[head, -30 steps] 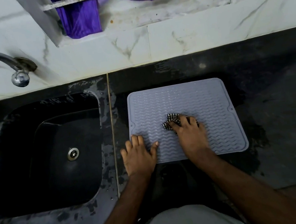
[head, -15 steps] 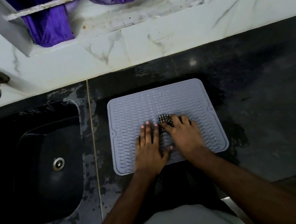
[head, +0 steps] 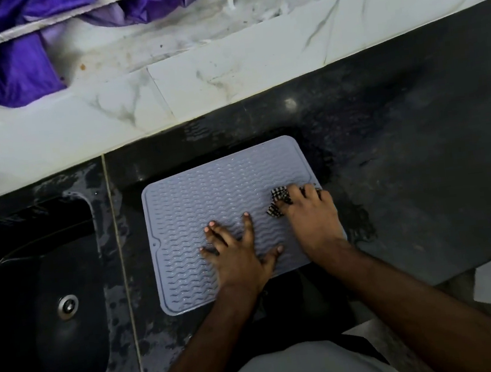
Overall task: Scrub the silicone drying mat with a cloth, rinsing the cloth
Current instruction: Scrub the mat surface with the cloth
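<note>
Hands are working a grey silicone drying mat (head: pixel 225 206) lying flat on the dark wet worktop (head: pixel 418 167), just right of the sink (head: pixel 38 298). In the head view I am watching the left hand (head: pixel 239 256) pressing down with fingers spread and straight, gripping nothing, while the right hand (head: pixel 311 215) is clutching a checked cloth (head: pixel 279 200) against the mat's right edge. I am judging the risk to be slippage: the worktop is looking wet, and a hard stroke near that edge could be skidding the mat or curling its rim if the left hand is easing off. The sink is showing only its drain (head: pixel 68 306); I am seeing no standing water in it. Purple fabric (head: pixel 14 70) is hanging above the tiled ledge.
</note>
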A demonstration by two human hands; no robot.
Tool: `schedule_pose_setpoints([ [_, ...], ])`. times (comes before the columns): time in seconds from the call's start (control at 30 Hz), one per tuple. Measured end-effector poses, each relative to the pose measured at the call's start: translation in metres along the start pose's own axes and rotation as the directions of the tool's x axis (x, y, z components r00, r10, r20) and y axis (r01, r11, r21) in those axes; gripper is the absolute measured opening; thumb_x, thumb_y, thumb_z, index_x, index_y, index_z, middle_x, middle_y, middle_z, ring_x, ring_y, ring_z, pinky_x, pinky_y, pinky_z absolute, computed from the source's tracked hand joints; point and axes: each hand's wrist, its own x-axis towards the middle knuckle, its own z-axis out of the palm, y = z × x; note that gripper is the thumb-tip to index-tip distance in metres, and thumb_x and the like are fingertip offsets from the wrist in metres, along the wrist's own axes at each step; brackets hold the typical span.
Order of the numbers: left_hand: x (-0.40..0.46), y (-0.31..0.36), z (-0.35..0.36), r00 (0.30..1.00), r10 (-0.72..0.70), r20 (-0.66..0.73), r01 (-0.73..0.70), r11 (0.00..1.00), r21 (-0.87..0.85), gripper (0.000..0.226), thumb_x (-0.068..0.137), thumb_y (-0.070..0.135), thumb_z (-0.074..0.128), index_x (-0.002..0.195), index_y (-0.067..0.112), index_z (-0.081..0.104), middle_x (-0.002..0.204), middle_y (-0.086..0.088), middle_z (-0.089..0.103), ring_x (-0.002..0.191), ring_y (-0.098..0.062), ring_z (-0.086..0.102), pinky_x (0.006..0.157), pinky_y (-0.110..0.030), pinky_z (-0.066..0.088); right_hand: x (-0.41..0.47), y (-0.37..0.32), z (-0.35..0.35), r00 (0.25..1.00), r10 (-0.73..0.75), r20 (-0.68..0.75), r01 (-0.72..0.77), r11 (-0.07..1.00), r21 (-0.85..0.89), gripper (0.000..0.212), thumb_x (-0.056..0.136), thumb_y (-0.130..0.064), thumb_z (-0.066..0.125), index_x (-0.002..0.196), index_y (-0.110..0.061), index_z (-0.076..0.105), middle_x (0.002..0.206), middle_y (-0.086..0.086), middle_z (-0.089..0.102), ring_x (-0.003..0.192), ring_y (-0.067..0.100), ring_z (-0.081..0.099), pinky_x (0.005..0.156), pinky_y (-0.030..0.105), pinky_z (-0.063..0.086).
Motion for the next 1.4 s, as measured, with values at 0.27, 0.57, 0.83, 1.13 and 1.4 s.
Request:
schedule_pose_setpoints([
  [0.27, 0.002, 0.006, -0.008, 0.999, -0.02, 0.03, 0.018, 0.997, 0.07, 0.106, 0.078, 0.094, 0.01, 0.16, 0.028, -0.005, 0.158, -0.04, -0.002, 0.149, -0.055, 0.0, 0.11, -0.076, 0.019, 0.004, 0.039, -0.004, 0.977, 0.208, 0.037, -0.209, 0.978, 0.016, 0.029, 0.094, -0.027, 0.048, 0.115, -0.033, 0.068, 0.133, 0.001, 0.043, 0.12, 0.028, 0.041, 0.095, 0.044, 0.039],
  [0.57, 0.003, 0.003, -0.003, 1.0, -0.001, -0.021, 0.002, 0.996, 0.086, 0.109, 0.077, 0.094, 0.002, 0.16, 0.024, -0.002, 0.158, -0.041, 0.004, 0.148, -0.055, 0.006, 0.108, -0.075, 0.02, -0.008, 0.035, -0.011, 0.933, 0.333, 0.134, -0.331, 0.943, -0.036, 0.022, 0.096, -0.022, 0.05, 0.112, -0.022, 0.065, 0.125, 0.006, 0.044, 0.113, 0.03, 0.045, 0.086, 0.043, 0.044],
  [0.83, -0.011, -0.024, 0.003, 0.991, 0.101, -0.092, -0.105, 0.993, -0.048, 0.105, 0.084, 0.088, 0.002, 0.162, 0.018, 0.014, 0.162, -0.035, 0.008, 0.151, -0.048, 0.01, 0.116, -0.067, 0.017, -0.021, -0.001, -0.032, 0.891, 0.314, 0.329, -0.352, 0.934, 0.062, 0.034, 0.101, -0.021, 0.041, 0.131, -0.015, 0.057, 0.131, 0.013, 0.045, 0.116, 0.033, 0.052, 0.086, 0.04, 0.051],
  [1.13, -0.04, -0.112, 0.004, 0.981, 0.06, -0.187, -0.113, 0.952, -0.283, 0.089, 0.097, 0.067, 0.04, 0.161, 0.009, 0.018, 0.169, -0.01, 0.014, 0.154, -0.027, 0.018, 0.122, -0.04, 0.017, -0.016, -0.121, -0.064, 0.969, -0.042, 0.244, -0.038, 0.949, 0.313, 0.042, 0.099, -0.017, 0.044, 0.137, -0.032, 0.052, 0.129, 0.009, 0.041, 0.119, 0.033, 0.046, 0.091, 0.045, 0.05],
  [1.4, -0.066, -0.189, 0.011, 0.985, -0.035, -0.17, -0.016, 0.956, -0.292, 0.086, 0.096, 0.067, 0.037, 0.159, 0.008, 0.024, 0.163, -0.011, 0.026, 0.147, -0.026, 0.028, 0.115, -0.039, 0.027, -0.009, -0.215, -0.054, 0.965, -0.234, 0.115, 0.19, 0.934, 0.303, 0.048, 0.094, -0.027, 0.058, 0.14, -0.036, 0.046, 0.13, 0.009, 0.04, 0.119, 0.032, 0.046, 0.09, 0.046, 0.05],
])
